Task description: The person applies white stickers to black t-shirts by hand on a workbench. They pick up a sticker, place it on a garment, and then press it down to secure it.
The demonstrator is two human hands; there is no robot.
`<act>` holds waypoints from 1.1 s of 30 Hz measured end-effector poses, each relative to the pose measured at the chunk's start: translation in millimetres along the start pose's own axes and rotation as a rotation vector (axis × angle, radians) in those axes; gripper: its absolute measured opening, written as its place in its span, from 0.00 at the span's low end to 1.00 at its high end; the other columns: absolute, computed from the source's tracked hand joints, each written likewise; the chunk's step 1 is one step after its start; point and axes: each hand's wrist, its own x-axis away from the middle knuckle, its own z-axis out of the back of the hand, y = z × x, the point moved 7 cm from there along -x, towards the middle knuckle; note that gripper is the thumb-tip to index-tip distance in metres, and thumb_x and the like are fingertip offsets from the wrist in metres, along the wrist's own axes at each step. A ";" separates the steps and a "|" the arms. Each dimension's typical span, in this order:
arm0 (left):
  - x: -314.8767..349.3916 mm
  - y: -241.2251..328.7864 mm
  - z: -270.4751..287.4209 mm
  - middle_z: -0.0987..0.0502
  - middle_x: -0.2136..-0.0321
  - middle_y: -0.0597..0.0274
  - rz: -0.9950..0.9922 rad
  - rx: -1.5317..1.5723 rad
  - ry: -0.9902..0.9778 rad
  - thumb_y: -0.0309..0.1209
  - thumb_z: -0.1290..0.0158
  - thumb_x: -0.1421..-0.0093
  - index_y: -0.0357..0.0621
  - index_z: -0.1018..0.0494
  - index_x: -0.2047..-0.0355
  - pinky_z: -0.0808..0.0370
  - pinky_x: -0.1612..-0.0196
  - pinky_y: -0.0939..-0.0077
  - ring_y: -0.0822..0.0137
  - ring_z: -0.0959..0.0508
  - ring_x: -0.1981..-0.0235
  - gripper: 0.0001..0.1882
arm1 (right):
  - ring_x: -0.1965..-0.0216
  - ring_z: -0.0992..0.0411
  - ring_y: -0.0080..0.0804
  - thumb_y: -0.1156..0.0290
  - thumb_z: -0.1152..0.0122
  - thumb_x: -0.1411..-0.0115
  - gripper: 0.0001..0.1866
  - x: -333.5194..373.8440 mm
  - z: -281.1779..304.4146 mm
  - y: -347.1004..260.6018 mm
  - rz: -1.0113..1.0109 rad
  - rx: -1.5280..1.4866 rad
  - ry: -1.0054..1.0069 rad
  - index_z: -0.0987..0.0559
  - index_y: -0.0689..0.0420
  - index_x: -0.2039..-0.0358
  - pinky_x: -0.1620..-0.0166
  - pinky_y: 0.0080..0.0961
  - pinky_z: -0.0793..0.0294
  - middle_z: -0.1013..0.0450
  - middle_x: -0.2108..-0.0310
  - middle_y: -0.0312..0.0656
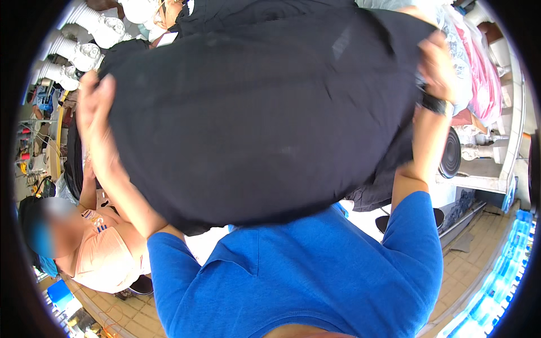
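Note:
A wide sheet of black cloth (265, 129) is held up in front of me, stretched between my two hands. It hides most of the work surface behind it. My left hand (96, 104), slightly blurred, is closed on the cloth's upper left edge, with the thumb toward the fabric. At the upper right corner my right hand (438, 67) grips the same cloth, and a dark band circles that wrist. The lower edge of the cloth hangs in a curve close to my chest. More black fabric (377, 194) shows below it on the right.
On the left sits a co-worker (110, 253) in a peach top. White ribbed machine parts (73, 50) stand at the upper left. Bagged pink fabric (479, 73) lies at the upper right, above a round black disc (451, 153). Blue plastic crates (501, 276) line the lower right.

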 end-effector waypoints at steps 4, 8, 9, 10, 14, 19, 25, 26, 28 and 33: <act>-21.9 -103.2 -116.3 0.24 0.68 0.72 -0.085 0.032 -0.472 0.26 0.46 0.31 0.44 0.22 0.64 0.32 0.51 0.82 0.77 0.26 0.60 0.04 | 0.54 0.19 0.39 0.55 0.29 0.41 0.35 -15.8 -92.4 71.3 -0.359 0.494 -0.110 0.24 0.69 0.42 0.51 0.32 0.22 0.20 0.54 0.56; -16.8 -170.1 -170.2 0.20 0.48 0.50 -0.214 -0.417 -0.447 0.16 0.52 0.37 0.50 0.23 0.43 0.25 0.44 0.63 0.52 0.19 0.47 0.25 | 0.64 0.18 0.42 0.61 0.27 0.43 0.28 -25.3 -169.9 186.9 -0.321 0.665 -0.216 0.20 0.66 0.48 0.56 0.36 0.19 0.18 0.66 0.54; -17.5 -181.5 -191.7 0.23 0.45 0.50 -0.218 -0.532 -0.475 0.14 0.52 0.39 0.51 0.26 0.40 0.25 0.44 0.60 0.49 0.21 0.46 0.29 | 0.65 0.18 0.43 0.63 0.28 0.43 0.24 -19.8 -179.2 206.1 -0.343 0.714 -0.136 0.19 0.67 0.50 0.58 0.38 0.19 0.18 0.69 0.54; -16.4 -194.0 -207.1 0.25 0.41 0.51 -0.218 -0.657 -0.501 0.13 0.52 0.41 0.53 0.29 0.37 0.25 0.44 0.57 0.46 0.22 0.45 0.33 | 0.62 0.18 0.49 0.66 0.29 0.43 0.20 -12.2 -189.2 221.6 -0.392 0.700 -0.072 0.18 0.65 0.54 0.57 0.40 0.18 0.18 0.68 0.55; 7.9 -209.1 -216.3 0.32 0.37 0.50 -0.341 -0.748 -0.420 0.16 0.48 0.41 0.55 0.34 0.34 0.27 0.40 0.53 0.42 0.25 0.43 0.35 | 0.57 0.22 0.57 0.75 0.34 0.45 0.15 18.5 -214.0 222.4 -0.121 0.833 0.114 0.20 0.60 0.56 0.53 0.46 0.21 0.22 0.59 0.55; 89.8 -152.3 -133.2 0.27 0.46 0.46 -0.357 -0.471 -0.052 0.23 0.39 0.38 0.40 0.28 0.41 0.26 0.46 0.61 0.50 0.24 0.49 0.24 | 0.63 0.26 0.48 0.76 0.34 0.40 0.08 120.6 -163.3 120.3 0.076 0.692 0.325 0.24 0.60 0.62 0.62 0.41 0.25 0.26 0.64 0.50; 278.5 -233.4 -44.6 0.31 0.63 0.60 0.375 -0.136 0.201 0.27 0.41 0.33 0.38 0.35 0.58 0.29 0.51 0.73 0.71 0.29 0.59 0.12 | 0.73 0.30 0.26 0.64 0.35 0.32 0.13 297.6 -115.0 121.1 -0.630 0.397 0.391 0.25 0.63 0.64 0.68 0.26 0.30 0.26 0.71 0.41; 282.0 -237.3 -56.8 0.30 0.62 0.60 0.430 -0.061 0.141 0.28 0.40 0.33 0.37 0.35 0.56 0.29 0.50 0.73 0.70 0.28 0.58 0.14 | 0.73 0.29 0.26 0.64 0.35 0.32 0.14 305.5 -110.6 127.3 -0.632 0.422 0.405 0.24 0.63 0.63 0.67 0.26 0.29 0.25 0.71 0.42; 284.2 -238.7 -86.6 0.29 0.59 0.58 0.530 0.082 0.046 0.29 0.39 0.33 0.35 0.37 0.52 0.29 0.47 0.72 0.69 0.27 0.55 0.19 | 0.72 0.29 0.27 0.62 0.35 0.32 0.16 302.0 -107.1 136.5 -0.631 0.443 0.413 0.23 0.64 0.61 0.67 0.26 0.28 0.25 0.70 0.43; 283.8 -263.0 -84.3 0.25 0.58 0.59 0.644 0.105 0.004 0.31 0.39 0.33 0.35 0.36 0.47 0.32 0.49 0.80 0.73 0.27 0.57 0.22 | 0.72 0.29 0.23 0.63 0.33 0.33 0.16 304.2 -112.8 171.8 -0.730 0.245 0.404 0.22 0.65 0.62 0.65 0.23 0.27 0.24 0.72 0.39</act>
